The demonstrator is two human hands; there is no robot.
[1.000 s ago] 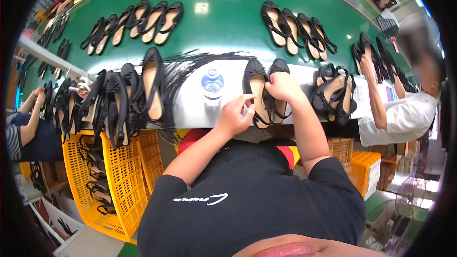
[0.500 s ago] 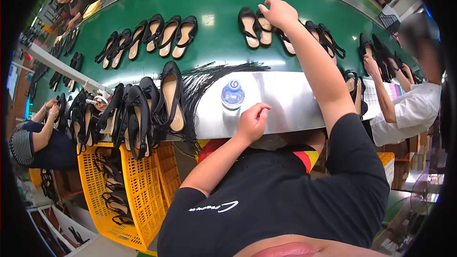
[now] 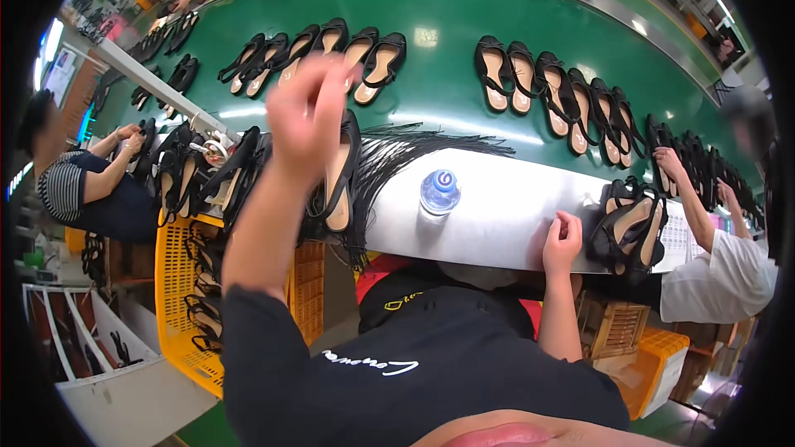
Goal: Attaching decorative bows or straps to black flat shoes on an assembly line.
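Observation:
My left hand point(image 3: 306, 120) is raised, smeared by motion, in front of the left group of black slingback flats point(image 3: 383, 68) on the green work surface. Its fingers look bent, but I cannot make out their closure or anything in them. Below it, more black flats point(image 3: 338, 190) stand bunched at the near edge, partly hidden by my hand and forearm. My right hand point(image 3: 563, 242) hovers by the front edge of the pale metal tabletop point(image 3: 505, 199), fingers loosely curled and apart, nothing in it. Closest to that hand is a small cluster of black flats point(image 3: 629, 228).
A water bottle point(image 3: 440, 193) stands on the tabletop beside a bundle of thin black cords point(image 3: 414, 142). Another row of flats point(image 3: 553, 95) lies far right. Yellow crates point(image 3: 184, 306) hold shoes at lower left. Co-workers' hands point(image 3: 669, 161) handle shoes on both sides.
My left hand has risen from beside the bottle toward the left shoes. My right hand has drawn back from the far shoes to the near edge. The view has shifted.

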